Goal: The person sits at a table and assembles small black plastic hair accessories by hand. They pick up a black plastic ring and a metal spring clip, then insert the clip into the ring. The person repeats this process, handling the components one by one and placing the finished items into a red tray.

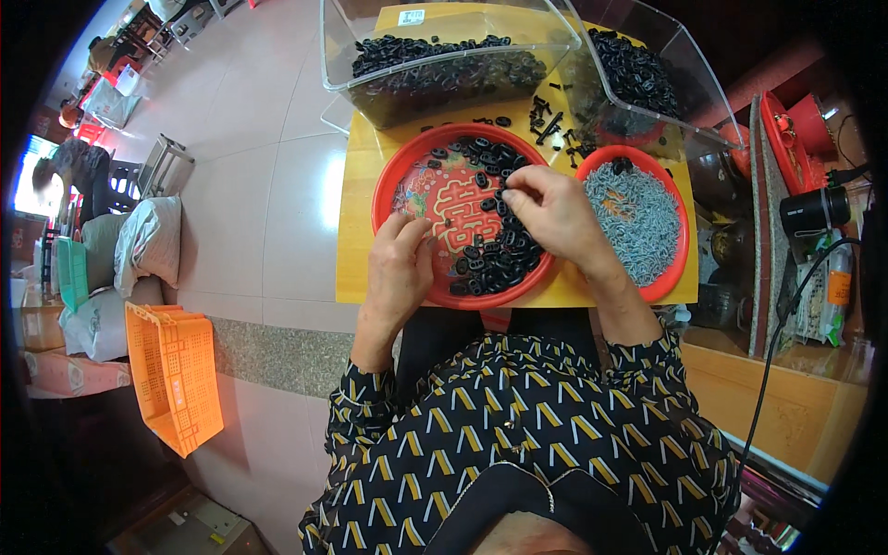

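Observation:
A round red tray [380,190] with a patterned bottom lies on the yellow table in front of me. Small black oval plastic pieces with holes [504,262] are heaped along its right side, and a few lie loose near the middle. My right hand [562,217] reaches over the tray's right rim, thumb and forefinger pinched at a black oval piece above the heap. Over the left part of the tray, my left hand [400,262] has its fingers curled together; whatever is between the fingertips is too small to make out.
A second red tray [683,217] holds many small silver screws. Two clear plastic bins [451,71] [638,83] with black pieces stand at the back; black bolts [548,125] lie between them. An orange crate [176,375] is on the floor at left. A person [79,176] bends over far left.

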Motion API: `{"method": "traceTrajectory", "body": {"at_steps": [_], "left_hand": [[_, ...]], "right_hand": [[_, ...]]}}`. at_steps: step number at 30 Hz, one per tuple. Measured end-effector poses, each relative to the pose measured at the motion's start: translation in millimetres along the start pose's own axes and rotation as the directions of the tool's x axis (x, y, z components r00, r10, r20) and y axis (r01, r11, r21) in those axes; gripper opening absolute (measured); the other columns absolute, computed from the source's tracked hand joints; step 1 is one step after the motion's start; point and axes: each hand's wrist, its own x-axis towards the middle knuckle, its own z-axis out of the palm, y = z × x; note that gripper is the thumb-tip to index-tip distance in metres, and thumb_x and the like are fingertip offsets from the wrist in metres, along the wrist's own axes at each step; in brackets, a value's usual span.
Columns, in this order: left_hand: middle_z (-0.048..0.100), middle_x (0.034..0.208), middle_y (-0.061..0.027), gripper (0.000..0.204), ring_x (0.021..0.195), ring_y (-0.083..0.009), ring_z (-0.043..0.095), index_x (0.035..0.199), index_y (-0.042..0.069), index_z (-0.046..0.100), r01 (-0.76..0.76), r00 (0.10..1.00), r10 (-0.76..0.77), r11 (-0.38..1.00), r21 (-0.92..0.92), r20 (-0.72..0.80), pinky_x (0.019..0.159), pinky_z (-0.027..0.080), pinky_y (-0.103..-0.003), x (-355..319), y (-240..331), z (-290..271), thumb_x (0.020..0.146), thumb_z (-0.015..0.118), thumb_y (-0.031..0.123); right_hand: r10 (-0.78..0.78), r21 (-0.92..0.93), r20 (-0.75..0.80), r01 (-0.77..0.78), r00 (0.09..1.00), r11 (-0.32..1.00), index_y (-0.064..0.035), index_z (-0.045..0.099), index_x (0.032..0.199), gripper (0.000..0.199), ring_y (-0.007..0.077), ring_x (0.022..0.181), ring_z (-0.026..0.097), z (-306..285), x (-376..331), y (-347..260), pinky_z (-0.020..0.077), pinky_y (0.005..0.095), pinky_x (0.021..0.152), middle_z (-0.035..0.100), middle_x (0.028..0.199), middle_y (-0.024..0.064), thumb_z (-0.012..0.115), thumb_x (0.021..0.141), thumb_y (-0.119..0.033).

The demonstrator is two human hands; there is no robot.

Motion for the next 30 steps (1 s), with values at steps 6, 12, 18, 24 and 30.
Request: {"method": "traceTrajectory", "body": {"at_steps": [6, 12, 18, 24, 30], "left_hand": [[0.052, 0.075, -0.0155, 0.013, 0.072, -0.0324, 0.052, 0.077, 0.000, 0.057, -0.093, 0.993, 0.082, 0.986, 0.136, 0.083, 0.065, 0.043, -0.038, 13, -6, 12, 0.064, 0.059, 0.000], [0.054, 0.075, -0.0141, 0.020, 0.073, -0.0304, 0.054, 0.084, -0.001, 0.058, -0.196, 0.969, 0.161, 0.963, 0.184, 0.189, 0.065, 0.044, -0.037, 17, -5, 20, 0.064, 0.060, 0.000], [0.052, 0.074, -0.0138, 0.014, 0.071, -0.0305, 0.050, 0.074, 0.002, 0.056, -0.136, 0.989, 0.145, 0.972, 0.192, -0.033, 0.065, 0.041, -0.039, 26, -15, 2, 0.060, 0.058, 0.001], [0.053, 0.074, -0.0101, 0.013, 0.072, -0.0265, 0.050, 0.072, 0.005, 0.059, -0.260, 0.965, 0.246, 0.864, 0.432, 0.091, 0.063, 0.041, -0.035, 71, -32, 4, 0.059, 0.058, 0.007], [0.054, 0.077, -0.0085, 0.009, 0.077, -0.0231, 0.052, 0.069, 0.006, 0.061, -0.428, 0.892, 0.220, 0.690, 0.583, 0.394, 0.068, 0.042, -0.034, 90, -33, 21, 0.064, 0.055, 0.012]], "right_hand": [[-0.290, -0.304, 0.092, 0.305, 0.952, 0.903, -0.0017, 0.060, 0.082, 0.013, 0.0321, 0.070, 0.056, 35, 27, 4, 0.0448, 0.0392, 0.062, 0.057, 0.077, 0.0161, 0.055, 0.073, -0.010], [-0.147, -0.484, 0.234, 0.246, 0.961, 0.840, -0.0024, 0.059, 0.078, 0.011, 0.0342, 0.075, 0.057, 74, 75, -4, 0.0463, 0.0416, 0.067, 0.056, 0.073, 0.0176, 0.052, 0.073, -0.009], [-0.122, -0.524, 0.263, 0.248, 0.957, 0.815, -0.0034, 0.057, 0.084, 0.015, 0.0341, 0.080, 0.057, 81, 74, 6, 0.0468, 0.0412, 0.069, 0.055, 0.080, 0.0189, 0.054, 0.070, -0.005], [-0.200, -0.519, 0.298, 0.335, 0.933, 0.786, -0.0007, 0.055, 0.085, 0.015, 0.0338, 0.080, 0.057, 73, 61, 7, 0.0482, 0.0403, 0.067, 0.053, 0.084, 0.0203, 0.051, 0.072, -0.005], [-0.330, -0.492, 0.213, 0.392, 0.920, 0.777, -0.0001, 0.054, 0.083, 0.014, 0.0323, 0.080, 0.055, 66, 47, 12, 0.0482, 0.0389, 0.066, 0.053, 0.083, 0.0189, 0.049, 0.071, -0.004]]}}
